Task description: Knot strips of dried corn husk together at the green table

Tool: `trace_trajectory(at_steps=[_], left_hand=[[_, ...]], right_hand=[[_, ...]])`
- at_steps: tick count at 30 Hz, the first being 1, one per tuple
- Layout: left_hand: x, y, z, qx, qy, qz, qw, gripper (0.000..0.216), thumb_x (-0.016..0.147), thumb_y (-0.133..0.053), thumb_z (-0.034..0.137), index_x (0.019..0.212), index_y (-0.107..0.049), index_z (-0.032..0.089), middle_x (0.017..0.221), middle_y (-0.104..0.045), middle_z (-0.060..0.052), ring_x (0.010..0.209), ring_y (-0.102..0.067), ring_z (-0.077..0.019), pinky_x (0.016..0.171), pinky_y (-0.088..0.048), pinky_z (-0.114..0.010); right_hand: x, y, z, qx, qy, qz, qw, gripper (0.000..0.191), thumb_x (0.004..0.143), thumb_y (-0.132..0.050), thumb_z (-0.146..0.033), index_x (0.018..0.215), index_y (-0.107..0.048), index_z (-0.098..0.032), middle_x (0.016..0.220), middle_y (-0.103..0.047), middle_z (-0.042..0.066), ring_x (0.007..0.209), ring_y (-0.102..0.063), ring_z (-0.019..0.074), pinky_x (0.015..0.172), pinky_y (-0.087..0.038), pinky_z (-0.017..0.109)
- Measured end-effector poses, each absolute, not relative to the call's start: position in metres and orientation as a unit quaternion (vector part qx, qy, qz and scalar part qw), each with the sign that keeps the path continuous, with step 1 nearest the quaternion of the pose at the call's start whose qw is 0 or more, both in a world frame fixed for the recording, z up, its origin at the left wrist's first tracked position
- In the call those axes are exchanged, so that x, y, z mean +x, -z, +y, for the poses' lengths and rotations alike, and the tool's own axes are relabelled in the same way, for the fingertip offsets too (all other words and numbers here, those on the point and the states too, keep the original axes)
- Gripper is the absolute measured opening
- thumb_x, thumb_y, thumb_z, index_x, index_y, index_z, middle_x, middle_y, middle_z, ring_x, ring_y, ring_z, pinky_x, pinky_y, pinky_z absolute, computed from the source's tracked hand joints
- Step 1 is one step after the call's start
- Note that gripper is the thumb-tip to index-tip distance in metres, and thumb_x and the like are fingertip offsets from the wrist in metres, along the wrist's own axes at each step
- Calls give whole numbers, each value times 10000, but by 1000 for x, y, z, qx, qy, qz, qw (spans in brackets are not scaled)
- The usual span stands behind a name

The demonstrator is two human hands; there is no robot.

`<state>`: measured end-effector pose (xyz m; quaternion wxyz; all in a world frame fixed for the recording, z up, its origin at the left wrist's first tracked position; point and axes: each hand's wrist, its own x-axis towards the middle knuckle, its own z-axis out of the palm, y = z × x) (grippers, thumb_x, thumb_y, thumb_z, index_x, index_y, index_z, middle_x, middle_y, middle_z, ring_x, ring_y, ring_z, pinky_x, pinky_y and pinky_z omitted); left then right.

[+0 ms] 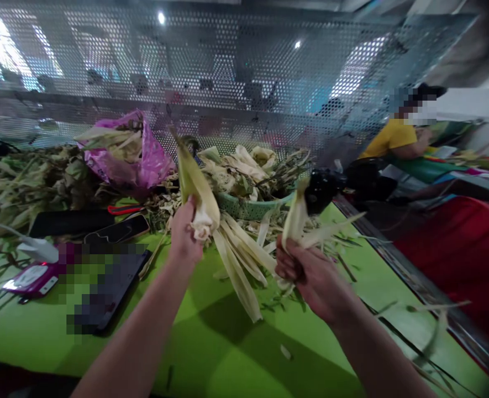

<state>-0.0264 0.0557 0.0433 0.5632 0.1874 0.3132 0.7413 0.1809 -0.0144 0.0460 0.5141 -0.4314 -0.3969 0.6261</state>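
Note:
My left hand is closed around a bundle of corn husk, its cut base facing me and its pointed greenish tip up. Whether a cob is inside I cannot tell. In my right hand is a pale strip of corn husk, gripped between thumb and curled fingers, its tip standing up. Between the hands, several long loose husk strips lie on the green table. Behind them stands a green basket heaped with dry husks.
A pink plastic bag of husks and a leafy pile lie back left. Phones and a purple power socket with a white plug are at left. A perforated metal screen stands behind. One person in yellow sits at right.

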Motion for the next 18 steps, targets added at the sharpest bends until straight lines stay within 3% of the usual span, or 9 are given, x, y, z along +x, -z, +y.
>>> trace_trajectory(at_steps=[4, 8, 13, 15, 18], left_hand=[[-13, -38, 48, 249, -709, 313, 581, 286, 704, -705, 353, 910, -685, 155, 876, -700, -41, 819, -661, -142, 770, -508, -219], [-5, -46, 31, 327, -665, 317, 592, 231, 734, -676, 352, 896, -715, 191, 1015, -703, -58, 1068, -603, -208, 877, -477, -249], [10, -41, 22, 416, -556, 351, 628, 407, 803, -553, 518, 907, -702, 154, 803, -695, -67, 838, -637, -211, 728, -495, -277], [17, -31, 22, 428, -528, 381, 627, 474, 802, -511, 582, 840, -687, 144, 662, -637, -40, 669, -598, -172, 633, -473, -262], [25, -18, 22, 435, -507, 419, 615, 497, 777, -517, 618, 779, -658, 142, 568, -545, -4, 569, -530, -138, 568, -433, -243]], right_hand=[[180, -33, -8, -520, -485, -568, 415, 335, 814, -601, -491, 983, -601, -203, 853, -632, 39, 814, -583, 205, 739, -496, 338], [183, -31, -5, -519, -295, -683, 421, 491, 813, -620, -433, 1255, -506, -251, 1240, -557, 96, 1109, -532, 281, 938, -441, 455], [184, -44, -13, -490, -156, -695, 503, 281, 866, -574, -284, 1146, -581, -264, 1097, -573, 71, 919, -577, 205, 823, -481, 374], [183, -48, -17, -473, -136, -700, 518, 219, 862, -581, -240, 1075, -618, -272, 1018, -575, 55, 865, -566, 190, 755, -480, 339], [182, -49, -20, -449, -106, -729, 506, 208, 846, -602, -204, 1034, -645, -283, 965, -559, 49, 865, -549, 192, 729, -466, 330]])
